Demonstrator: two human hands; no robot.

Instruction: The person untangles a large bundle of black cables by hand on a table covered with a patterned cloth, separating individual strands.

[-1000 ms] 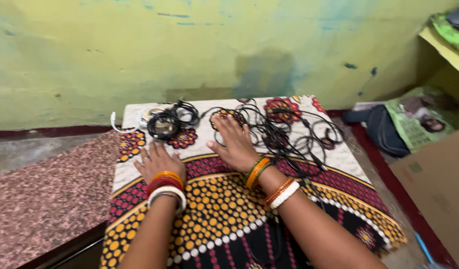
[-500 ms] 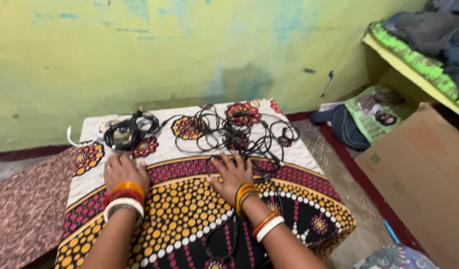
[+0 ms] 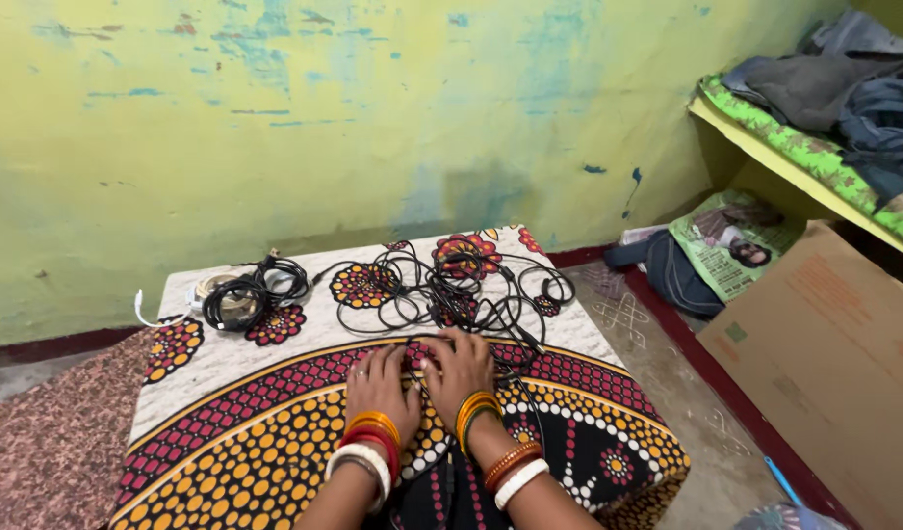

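Since the earlier frame, the left hand [image 3: 378, 381] has moved right to meet the right hand [image 3: 458, 365]. Both lie side by side, fingers loosely spread, on a black cable [image 3: 441, 344]; actual grip cannot be told. One coiled bundle [image 3: 240, 297] sits left, one tangle [image 3: 451, 285] ahead, on patterned cloth [image 3: 226, 432].

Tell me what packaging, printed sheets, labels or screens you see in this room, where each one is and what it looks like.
Cardboard box: flattened brown sheet on the floor at right, below the shelf, with faint reddish print and a small green mark.
Printed sheet: green glossy paper with a photo, lying tilted on a dark bag by the wall under the shelf.
No screens in view.
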